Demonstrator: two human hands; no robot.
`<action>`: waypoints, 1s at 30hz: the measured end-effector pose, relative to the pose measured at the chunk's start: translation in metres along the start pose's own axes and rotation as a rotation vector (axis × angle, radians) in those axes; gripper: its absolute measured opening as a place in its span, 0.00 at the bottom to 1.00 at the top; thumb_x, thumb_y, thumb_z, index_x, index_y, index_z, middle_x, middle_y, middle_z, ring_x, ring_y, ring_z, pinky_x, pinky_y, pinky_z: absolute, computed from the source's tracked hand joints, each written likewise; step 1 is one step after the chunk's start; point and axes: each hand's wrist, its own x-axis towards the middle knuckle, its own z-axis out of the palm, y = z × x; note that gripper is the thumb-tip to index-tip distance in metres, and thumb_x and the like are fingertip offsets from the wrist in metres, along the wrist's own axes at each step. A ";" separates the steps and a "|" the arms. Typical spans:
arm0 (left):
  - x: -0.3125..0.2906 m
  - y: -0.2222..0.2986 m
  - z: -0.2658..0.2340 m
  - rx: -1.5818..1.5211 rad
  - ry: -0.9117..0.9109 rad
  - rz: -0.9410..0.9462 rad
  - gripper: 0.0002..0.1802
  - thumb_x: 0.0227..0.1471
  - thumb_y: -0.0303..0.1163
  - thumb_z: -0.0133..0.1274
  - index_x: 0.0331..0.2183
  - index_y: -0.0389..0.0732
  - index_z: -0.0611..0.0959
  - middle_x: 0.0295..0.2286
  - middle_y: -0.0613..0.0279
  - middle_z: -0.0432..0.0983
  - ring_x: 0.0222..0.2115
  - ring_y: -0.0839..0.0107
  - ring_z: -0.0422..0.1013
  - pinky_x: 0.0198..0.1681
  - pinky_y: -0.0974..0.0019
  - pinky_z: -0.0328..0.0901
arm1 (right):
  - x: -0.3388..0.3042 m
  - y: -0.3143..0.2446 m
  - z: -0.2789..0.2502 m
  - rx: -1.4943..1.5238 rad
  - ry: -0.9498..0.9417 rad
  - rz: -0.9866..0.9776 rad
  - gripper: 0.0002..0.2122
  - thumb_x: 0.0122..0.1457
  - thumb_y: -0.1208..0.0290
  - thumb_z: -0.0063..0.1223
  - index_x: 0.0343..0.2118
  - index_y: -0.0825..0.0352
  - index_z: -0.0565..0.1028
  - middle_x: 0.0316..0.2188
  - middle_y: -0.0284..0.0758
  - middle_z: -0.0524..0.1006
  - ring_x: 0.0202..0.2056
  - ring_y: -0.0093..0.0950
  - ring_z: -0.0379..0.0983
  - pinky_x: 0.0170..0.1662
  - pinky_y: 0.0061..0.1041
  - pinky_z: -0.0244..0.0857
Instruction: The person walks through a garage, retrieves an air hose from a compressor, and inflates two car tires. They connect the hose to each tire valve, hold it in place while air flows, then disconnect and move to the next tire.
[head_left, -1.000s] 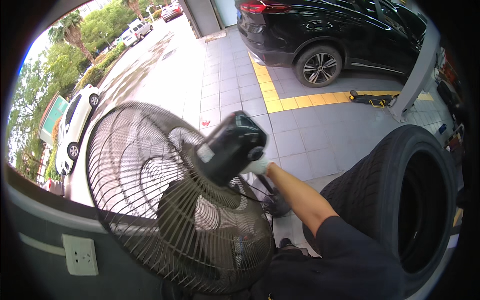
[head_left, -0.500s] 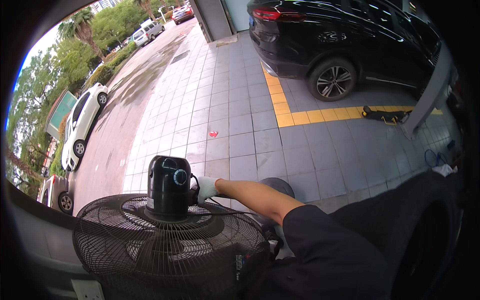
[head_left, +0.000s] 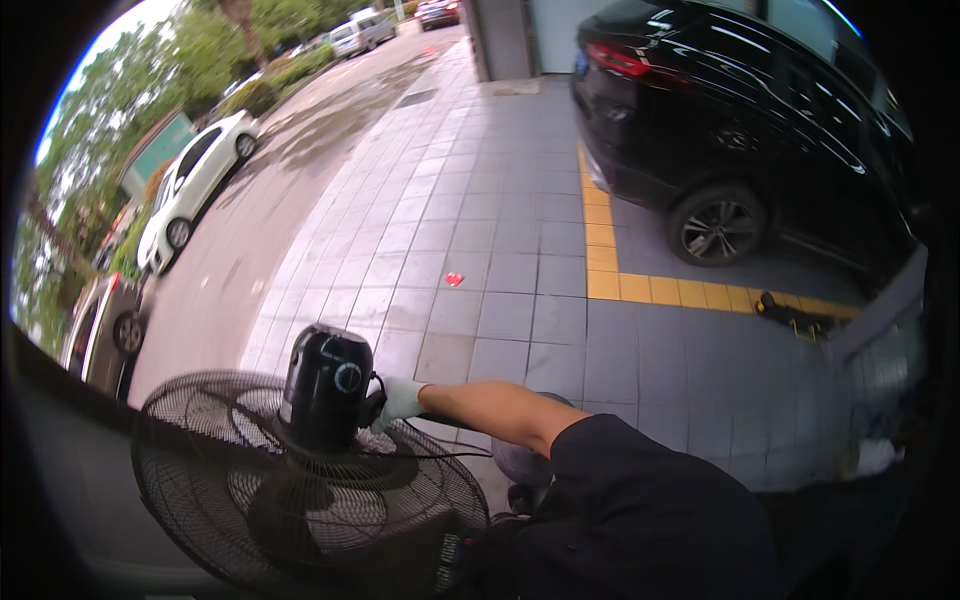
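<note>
A large black fan (head_left: 330, 390) is tipped in front of me at the lower left, its round wire cage (head_left: 200, 480) below the glossy motor housing. From the lower right my right arm reaches across to it, in a dark short sleeve. My right hand (head_left: 402, 398), in a whitish glove, is closed round the dark neck of the fan beside the housing. Its fingertips are partly hidden behind the fan. A black cable (head_left: 440, 455) hangs from the housing under my forearm. Behind the forearm shows a round grey base (head_left: 520, 460). My left hand is out of sight.
Grey floor tiles (head_left: 480, 240) stretch ahead, with a small red scrap (head_left: 454, 279) on them. A black car (head_left: 730, 130) stands at the right behind a yellow line (head_left: 640, 289). A black tool-like object (head_left: 795, 318) lies by the line. White car (head_left: 200, 180) parked left.
The fan has tilted slightly left with my right hand still on it. My view has shifted, so the black car and floor line appear lower and farther right.
</note>
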 end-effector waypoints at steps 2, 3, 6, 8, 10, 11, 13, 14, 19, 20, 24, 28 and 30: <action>-0.032 0.043 0.013 -0.147 0.030 -0.031 0.32 0.41 0.49 0.70 0.42 0.33 0.89 0.38 0.41 0.86 0.43 0.45 0.82 0.50 0.47 0.75 | 0.007 0.008 -0.004 0.048 -0.018 -0.017 0.17 0.44 0.74 0.77 0.41 0.61 0.89 0.40 0.34 0.89 0.38 0.23 0.83 0.45 0.28 0.77; -0.045 0.060 0.022 -0.205 0.044 -0.041 0.29 0.41 0.48 0.69 0.40 0.34 0.90 0.36 0.42 0.87 0.41 0.46 0.83 0.49 0.46 0.75 | 0.010 0.012 -0.006 0.070 -0.007 -0.003 0.17 0.45 0.76 0.77 0.41 0.64 0.89 0.41 0.34 0.89 0.39 0.23 0.84 0.46 0.27 0.78; -0.070 0.103 0.045 -0.140 0.144 -0.072 0.28 0.36 0.30 0.66 0.43 0.28 0.84 0.36 0.46 0.85 0.38 0.51 0.82 0.45 0.52 0.75 | 0.014 0.010 -0.016 0.153 0.049 -0.010 0.18 0.47 0.79 0.77 0.44 0.70 0.87 0.41 0.37 0.88 0.40 0.24 0.84 0.48 0.28 0.79; -0.095 0.130 0.060 -0.321 0.102 -0.143 0.31 0.35 0.35 0.67 0.45 0.30 0.85 0.44 0.39 0.85 0.48 0.42 0.80 0.52 0.45 0.73 | 0.012 0.002 -0.028 0.169 0.070 0.008 0.19 0.48 0.78 0.76 0.46 0.72 0.86 0.41 0.38 0.88 0.41 0.24 0.84 0.50 0.28 0.78; -0.110 0.162 0.066 -0.297 0.245 -0.124 0.22 0.39 0.35 0.66 0.38 0.35 0.88 0.38 0.41 0.86 0.43 0.41 0.82 0.45 0.47 0.76 | 0.004 -0.007 -0.044 0.191 0.093 -0.100 0.17 0.48 0.77 0.77 0.43 0.71 0.87 0.40 0.36 0.88 0.41 0.24 0.84 0.49 0.27 0.77; -0.121 0.180 0.067 -0.165 0.137 -0.152 0.21 0.39 0.34 0.65 0.38 0.36 0.88 0.36 0.41 0.86 0.42 0.41 0.82 0.44 0.46 0.76 | -0.004 -0.008 -0.053 0.136 0.140 -0.059 0.16 0.49 0.77 0.77 0.42 0.71 0.87 0.39 0.36 0.88 0.41 0.24 0.84 0.49 0.27 0.77; -0.150 0.223 0.076 -0.212 0.098 -0.373 0.16 0.41 0.33 0.63 0.35 0.38 0.89 0.33 0.43 0.86 0.38 0.43 0.83 0.42 0.47 0.77 | -0.026 -0.007 -0.072 0.115 0.192 -0.074 0.15 0.50 0.77 0.77 0.42 0.69 0.87 0.39 0.34 0.88 0.41 0.24 0.83 0.49 0.27 0.77; -0.163 0.235 0.062 -0.368 0.135 -0.406 0.14 0.42 0.34 0.63 0.34 0.39 0.89 0.33 0.42 0.86 0.38 0.43 0.83 0.42 0.46 0.77 | -0.033 -0.009 -0.076 0.116 0.212 -0.005 0.15 0.51 0.78 0.77 0.42 0.69 0.87 0.39 0.33 0.88 0.41 0.24 0.83 0.49 0.28 0.76; -0.205 0.298 0.056 -0.360 0.141 -0.531 0.22 0.35 0.40 0.69 0.32 0.33 0.89 0.30 0.37 0.85 0.36 0.41 0.83 0.42 0.46 0.77 | -0.097 0.035 -0.103 -0.166 0.329 -0.156 0.21 0.53 0.72 0.77 0.50 0.68 0.83 0.47 0.35 0.86 0.48 0.28 0.82 0.54 0.31 0.75; -0.211 0.308 0.063 -0.384 0.139 -0.537 0.23 0.34 0.42 0.69 0.30 0.33 0.89 0.29 0.37 0.85 0.35 0.41 0.83 0.42 0.47 0.77 | -0.112 0.056 -0.110 -0.271 0.353 -0.212 0.22 0.54 0.71 0.77 0.51 0.68 0.83 0.48 0.35 0.86 0.49 0.29 0.82 0.55 0.32 0.74; -0.206 0.332 0.070 -0.404 0.119 -0.681 0.23 0.36 0.41 0.67 0.31 0.32 0.90 0.30 0.38 0.86 0.36 0.43 0.84 0.42 0.49 0.77 | -0.134 0.110 -0.110 -0.152 0.157 0.004 0.22 0.64 0.58 0.67 0.56 0.66 0.82 0.56 0.36 0.83 0.59 0.32 0.75 0.67 0.35 0.63; -0.208 0.348 0.091 -0.450 0.065 -0.713 0.23 0.35 0.41 0.66 0.32 0.33 0.91 0.30 0.39 0.86 0.36 0.48 0.85 0.42 0.50 0.77 | -0.122 0.154 -0.078 -0.411 -0.072 -0.085 0.22 0.67 0.55 0.63 0.58 0.65 0.80 0.57 0.37 0.81 0.61 0.33 0.72 0.69 0.36 0.59; -0.210 0.347 0.103 -0.468 0.010 -0.774 0.24 0.35 0.42 0.67 0.32 0.33 0.91 0.29 0.40 0.86 0.34 0.48 0.85 0.41 0.50 0.77 | -0.104 0.164 -0.042 -0.523 -0.117 -0.093 0.22 0.67 0.55 0.63 0.57 0.65 0.80 0.57 0.37 0.81 0.61 0.33 0.72 0.68 0.36 0.60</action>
